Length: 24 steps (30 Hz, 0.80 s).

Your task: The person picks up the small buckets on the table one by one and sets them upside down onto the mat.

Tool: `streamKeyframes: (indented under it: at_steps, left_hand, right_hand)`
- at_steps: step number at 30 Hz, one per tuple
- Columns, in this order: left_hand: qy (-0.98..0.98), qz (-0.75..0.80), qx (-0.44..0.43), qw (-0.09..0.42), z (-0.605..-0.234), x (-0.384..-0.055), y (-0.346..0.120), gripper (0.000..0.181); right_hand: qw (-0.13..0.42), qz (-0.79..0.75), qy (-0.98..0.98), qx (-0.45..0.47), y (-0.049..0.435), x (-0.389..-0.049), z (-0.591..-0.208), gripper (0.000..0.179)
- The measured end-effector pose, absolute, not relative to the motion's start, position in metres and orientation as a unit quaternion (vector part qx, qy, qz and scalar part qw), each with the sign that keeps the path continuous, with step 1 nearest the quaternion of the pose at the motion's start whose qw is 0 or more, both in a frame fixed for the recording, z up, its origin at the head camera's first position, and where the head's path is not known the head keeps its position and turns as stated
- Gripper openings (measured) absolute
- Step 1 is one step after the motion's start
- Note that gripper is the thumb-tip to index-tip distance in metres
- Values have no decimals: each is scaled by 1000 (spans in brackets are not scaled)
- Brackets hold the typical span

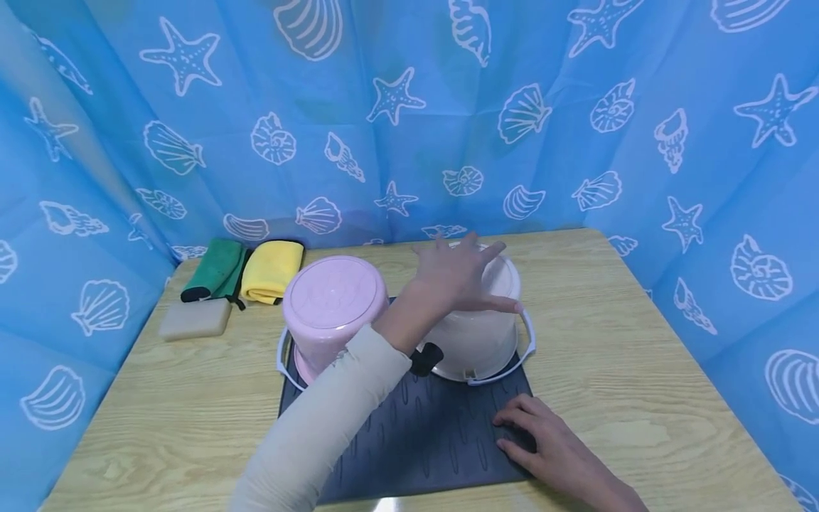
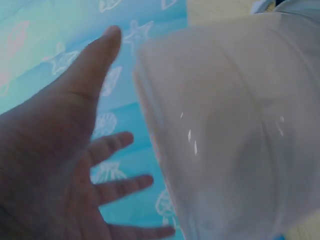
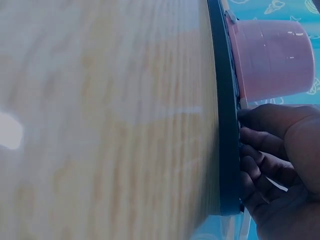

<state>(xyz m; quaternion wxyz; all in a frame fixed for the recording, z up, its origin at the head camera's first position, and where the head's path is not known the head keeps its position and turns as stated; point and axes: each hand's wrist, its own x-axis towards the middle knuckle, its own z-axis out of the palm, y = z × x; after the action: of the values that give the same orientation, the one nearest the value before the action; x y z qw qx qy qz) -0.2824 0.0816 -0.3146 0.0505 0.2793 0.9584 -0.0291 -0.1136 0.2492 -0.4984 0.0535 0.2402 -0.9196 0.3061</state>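
Observation:
My left hand (image 1: 453, 274) is spread wide over the upturned base of a whitish bucket (image 1: 476, 348). In the left wrist view its thumb and fingers stand apart from each other, right by the edge of the bucket's base (image 2: 230, 125), gripping nothing. Beside it a pink bucket (image 1: 333, 295) also stands upside down, partly behind my left sleeve (image 1: 333, 419). Both buckets sit on a dark ribbed mat (image 1: 441, 448), their handles hanging low. My right hand (image 1: 544, 441) rests with loosely bent fingers at the mat's right edge; the right wrist view shows its fingertips on the mat (image 3: 229, 150).
At the back left lie a folded green cloth (image 1: 214, 270), a folded yellow cloth (image 1: 273, 270) and a pale sponge-like block (image 1: 195, 318). The wooden table (image 1: 640, 370) runs up to a blue shell-patterned curtain (image 1: 397, 156) on its back and sides.

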Motion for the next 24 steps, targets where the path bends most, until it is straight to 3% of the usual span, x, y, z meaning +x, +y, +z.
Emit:
streamKeyframes:
  at_steps: [10, 18, 24]
  left_hand:
    - [917, 153, 361, -78, -315, -273, 23, 42]
    - [893, 232, 345, -173, -322, -252, -25, 27]
    - [870, 290, 337, -214, -331, -241, -56, 21]
  right_hand:
    - [56, 316, -920, 225, 256, -117, -488, 23]
    - [106, 306, -918, 228, 261, -131, -473, 26]
    - [107, 300, -921, 226, 270, -145, -460, 25]
